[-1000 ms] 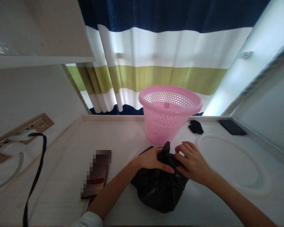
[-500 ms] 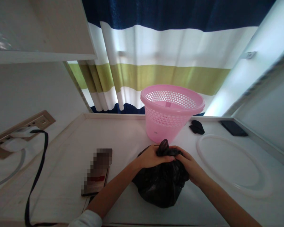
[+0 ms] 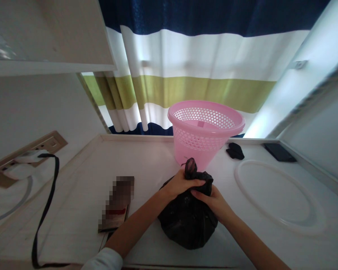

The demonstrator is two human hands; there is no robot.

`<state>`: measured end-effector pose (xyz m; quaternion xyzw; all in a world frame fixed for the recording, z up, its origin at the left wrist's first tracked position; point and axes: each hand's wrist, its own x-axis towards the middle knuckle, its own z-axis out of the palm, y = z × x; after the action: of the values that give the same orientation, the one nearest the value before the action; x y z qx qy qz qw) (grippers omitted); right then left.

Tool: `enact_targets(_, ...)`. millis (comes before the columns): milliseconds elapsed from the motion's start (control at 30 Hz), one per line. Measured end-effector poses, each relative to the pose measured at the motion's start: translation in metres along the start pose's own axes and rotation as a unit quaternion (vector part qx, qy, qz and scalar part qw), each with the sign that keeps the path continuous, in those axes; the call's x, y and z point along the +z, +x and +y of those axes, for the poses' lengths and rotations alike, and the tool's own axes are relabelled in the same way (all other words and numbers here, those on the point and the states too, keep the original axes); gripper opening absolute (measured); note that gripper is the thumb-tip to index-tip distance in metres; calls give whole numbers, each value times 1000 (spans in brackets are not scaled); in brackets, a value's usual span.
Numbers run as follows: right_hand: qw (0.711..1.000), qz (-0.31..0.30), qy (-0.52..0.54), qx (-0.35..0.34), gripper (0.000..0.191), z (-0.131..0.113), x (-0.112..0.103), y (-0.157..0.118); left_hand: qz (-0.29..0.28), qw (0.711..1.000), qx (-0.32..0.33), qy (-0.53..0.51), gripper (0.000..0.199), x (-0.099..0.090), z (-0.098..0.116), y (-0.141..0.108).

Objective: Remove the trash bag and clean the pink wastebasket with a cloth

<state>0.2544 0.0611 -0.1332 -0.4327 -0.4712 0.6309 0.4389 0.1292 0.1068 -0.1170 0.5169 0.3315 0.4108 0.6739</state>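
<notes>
1. Black bag (image 3: 188, 225) sits on the counter (image 3: 146, 159), pink basket (image 3: 195, 154) at its twelve o'clock.
2. Left hand (image 3: 181, 183) clasps its neck, right hand (image 3: 216, 202) pinches plastic: gathering, apparently.
3. Next move likely wants a steady grip.

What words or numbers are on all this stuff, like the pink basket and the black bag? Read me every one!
There are no words or numbers I can read here.
Pink basket: a tiny mark low on its front, too small to read.
Phone: its face is blurred into blocks, so nothing on it can be read.
Black bag: no writing shows.
</notes>
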Motion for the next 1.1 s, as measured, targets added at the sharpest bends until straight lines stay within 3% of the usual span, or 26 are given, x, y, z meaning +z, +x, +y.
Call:
enact_targets(133, 990, 19, -115, -80, 26, 12, -7, 11, 1, 997, -48, -56, 21, -7, -7, 5)
enact_targets(233, 978, 62, -141, -140, 32, 16, -10, 12, -22, 997, -61, -50, 19, -13, -6, 7)
enact_targets(400, 990, 74, -83, -90, 39, 13, -4, 0, -56, 997, -33, 51, 22, -16, 3, 3)
enact_targets(533, 987, 107, -46, -115, 32, 19, -2, -4, -43, 994, -38, 94, 19, -17, 2, 4)
enact_targets(733, 981, 145, -23, -125, 23, 29, -2, 4, -35, 995, -72, 64, 22, -17, -5, 10)
enact_targets(867, 971, 157, -84, -157, 17, 35, -5, 7, -46, 994, -93, 28, 25, -16, -5, 10)
enact_targets(967, 947, 170, -191, -196, 14, 40, -8, 6, -24, 991, -59, 119, 29, -17, -3, 8)
enact_targets(1100, 916, 137, -304, -221, 21, 45, -11, 6, 11, 963, 26, 268, 25, -16, 3, 3)
